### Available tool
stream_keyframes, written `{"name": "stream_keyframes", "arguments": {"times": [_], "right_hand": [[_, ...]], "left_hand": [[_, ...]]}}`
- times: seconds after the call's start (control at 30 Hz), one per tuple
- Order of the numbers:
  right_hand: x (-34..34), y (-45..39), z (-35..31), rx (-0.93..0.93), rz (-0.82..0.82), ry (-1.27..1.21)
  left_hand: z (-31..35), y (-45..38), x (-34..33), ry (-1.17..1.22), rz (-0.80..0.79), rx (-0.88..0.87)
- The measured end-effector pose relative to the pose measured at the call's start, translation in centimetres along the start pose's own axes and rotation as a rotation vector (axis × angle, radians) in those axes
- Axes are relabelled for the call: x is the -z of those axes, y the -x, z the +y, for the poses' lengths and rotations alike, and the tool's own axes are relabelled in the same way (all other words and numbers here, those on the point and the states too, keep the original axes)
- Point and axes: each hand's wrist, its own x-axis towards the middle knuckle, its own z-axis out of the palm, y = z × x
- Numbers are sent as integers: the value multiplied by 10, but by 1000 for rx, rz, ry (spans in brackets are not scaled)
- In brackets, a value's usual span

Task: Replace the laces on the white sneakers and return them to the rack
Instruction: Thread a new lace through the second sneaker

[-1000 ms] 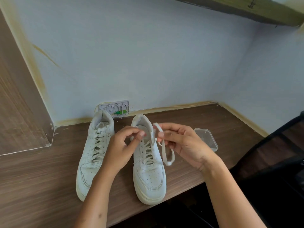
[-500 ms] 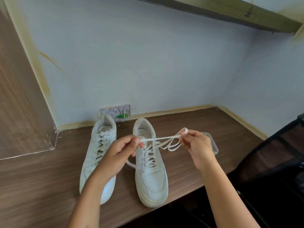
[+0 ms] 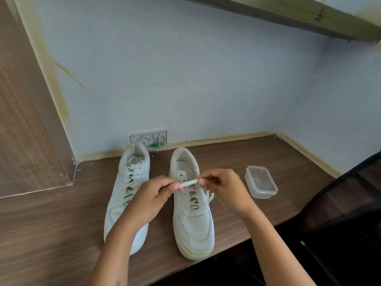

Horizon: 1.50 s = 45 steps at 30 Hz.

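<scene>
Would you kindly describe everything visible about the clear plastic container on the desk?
The clear plastic container is a small, shallow, rounded-rectangular tub of see-through plastic with a thicker rim and no lid on it. It sits upright and open on the wooden desk, to the right of the right sneaker and apart from it. Neither hand touches it. Nothing can be made out inside it.

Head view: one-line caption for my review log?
Both hands, left hand and right hand, pinch a white lace taut above the right sneaker on the desk.
</scene>
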Motion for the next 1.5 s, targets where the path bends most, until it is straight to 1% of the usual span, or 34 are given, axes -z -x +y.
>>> {"name": "stream_keyframes", "arguments": {"times": [0.07, 0.17, 0.3, 0.4, 0.47, 0.57, 0.6, 0.63, 0.77, 0.83, 0.87, 0.93, 0.97, 1.03, 1.07, 1.13, 1.17, 1.23, 1.4, 1.5], "right_hand": [[4, -1, 7, -31, 122, 51], [7, 0, 12, -63, 247, 90], [12, 1, 13, -111, 406, 91], [10, 1, 17, -120, 467, 200], [6, 1, 13, -53, 427, 273], [-4, -1, 4, 100, 189, 134], [-9, -1, 0, 126, 123, 102], [-14, -1, -2, 137, 91, 84], [-20, -2, -4, 114, 142, -47], [-20, -3, -4, 108, 136, -76], [-20, -3, -3, 112, 135, -53], [-22, -4, 1, 144, 157, 93], [-23, -5, 3, 162, 167, 179], [-24, -5, 5, 166, 162, 287], [-23, -4, 5, 159, 155, 309], [-22, -5, 6, 159, 152, 341], [-22, -6, 8, 163, 154, 363], [-25, -7, 10, 164, 184, 435], [-44, -10, 14, 220, 372, 666], [-60, -12, 12, 189, 384, 670]], "left_hand": [[-9, -1, 4, 10, 8, 21], [-13, -3, 4, -4, 28, 8], [-10, -7, 4, 11, 151, -10], [-3, -10, 1, 93, 264, -2], [2, -13, -3, 132, 315, -5], [7, -17, -13, 138, 308, -43], [9, -18, -17, 150, 293, -51], [10, -19, -20, 157, 284, -60], [13, -22, -27, 160, 303, -114], [12, -24, -27, 184, 314, -126], [11, -25, -28, 193, 312, -126], [6, -26, -29, 161, 307, -144], [2, -27, -29, 82, 309, -174], [-9, -27, -25, -167, 278, -237], [-13, -26, -23, -258, 235, -239], [-19, -24, -21, -334, 126, -192], [-19, -23, -21, -336, 88, -171], [-21, -23, -20, -316, 64, -163], [-24, -27, -18, -257, 73, -170], [-25, -27, -18, -253, 87, -176]]}}
